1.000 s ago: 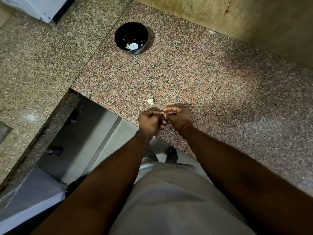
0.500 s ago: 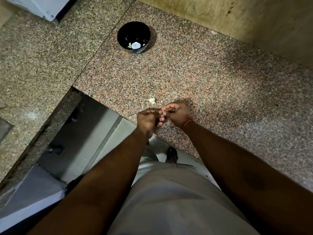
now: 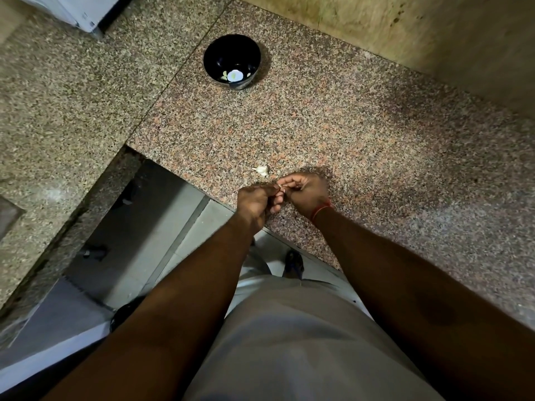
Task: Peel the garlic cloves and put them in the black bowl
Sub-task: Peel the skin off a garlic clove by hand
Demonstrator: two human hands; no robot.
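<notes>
Your left hand [image 3: 254,202] and right hand [image 3: 304,192] pinch one garlic clove [image 3: 280,187] between fingertips; the black bowl [image 3: 231,60] lies far toward the frame's top, slightly left.

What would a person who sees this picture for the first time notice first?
First, the two hands, left hand and right hand, meeting at the near edge of the speckled granite counter, fingers pinching something small and pale. Next, the glossy black bowl far back on the counter, with pale bits inside. A lone garlic piece lies just beyond the hands.
</notes>
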